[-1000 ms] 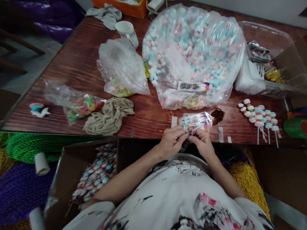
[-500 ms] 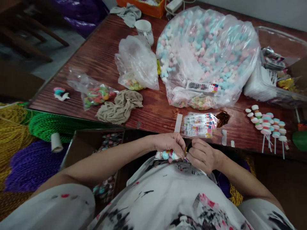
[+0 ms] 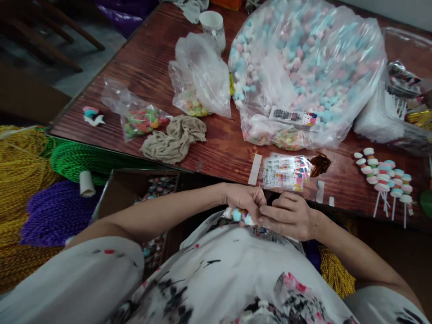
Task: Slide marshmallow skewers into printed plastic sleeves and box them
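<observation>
My left hand (image 3: 243, 199) is closed round a wrapped candy skewer (image 3: 240, 215) of pink, blue and white sweets, held close to my body below the table edge. My right hand (image 3: 290, 216) lies against the skewer's right end, fingers pressed together over its wrapper. Just beyond both hands, on the wooden table (image 3: 148, 67), lies a small stack of printed clear sleeves (image 3: 285, 170) with a white paper strip (image 3: 255, 163) beside it.
A huge clear bag of pastel sweets (image 3: 303, 67) fills the table's middle, with smaller candy bags (image 3: 199, 81) (image 3: 141, 119), a beige cloth (image 3: 175, 139) and a mug (image 3: 213, 26). Finished skewers (image 3: 384, 177) lie right. A cardboard box (image 3: 135, 198) of wrapped skewers sits at my left.
My hands dropped from the table edge to my lap with the skewer. The view swung left and tilted down; my left arm now stretches further across the picture.
</observation>
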